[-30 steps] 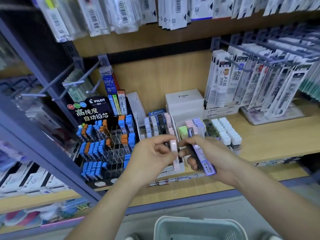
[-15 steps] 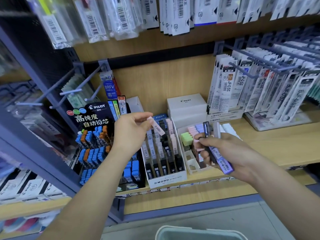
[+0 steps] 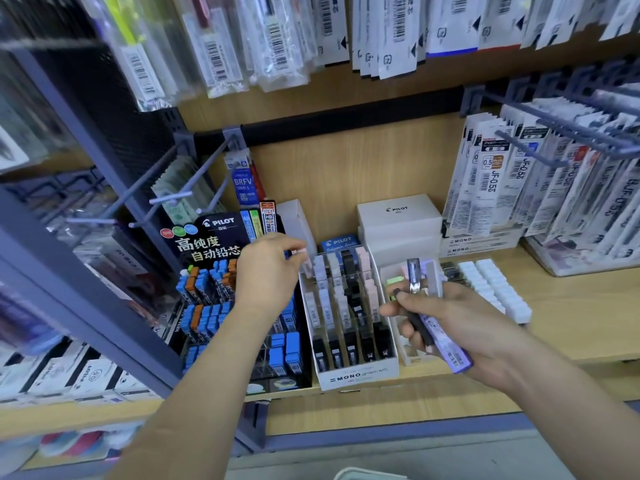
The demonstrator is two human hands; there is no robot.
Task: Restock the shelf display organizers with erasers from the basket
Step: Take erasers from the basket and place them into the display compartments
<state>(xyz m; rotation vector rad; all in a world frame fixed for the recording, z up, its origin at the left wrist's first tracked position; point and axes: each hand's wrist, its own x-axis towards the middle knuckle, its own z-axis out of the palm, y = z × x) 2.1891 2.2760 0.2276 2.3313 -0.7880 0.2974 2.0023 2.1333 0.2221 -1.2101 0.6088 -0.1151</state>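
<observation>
My left hand (image 3: 268,271) pinches a slim pale pink case (image 3: 304,261) at the back left corner of the white MONO display organizer (image 3: 356,375), over its leftmost column. The organizer holds columns of white, lilac, black and pink cases. My right hand (image 3: 446,323) hovers to the right of the organizer and grips several slim cases (image 3: 429,306): a black one, a purple one and a grey one, fanned upward. The basket rim (image 3: 367,474) just shows at the bottom edge.
A black Pilot lead display (image 3: 221,306) stands left of the organizer. White Pilot boxes (image 3: 398,220) sit behind it. A white tray of coloured erasers (image 3: 408,355) and rows of white erasers (image 3: 495,289) lie to the right. Refill packs hang on hooks (image 3: 540,147) above.
My left hand carried the pink case from my right hand up and left to the organizer's back left corner. My right hand drifted right with its bundle. The camera moved closer.
</observation>
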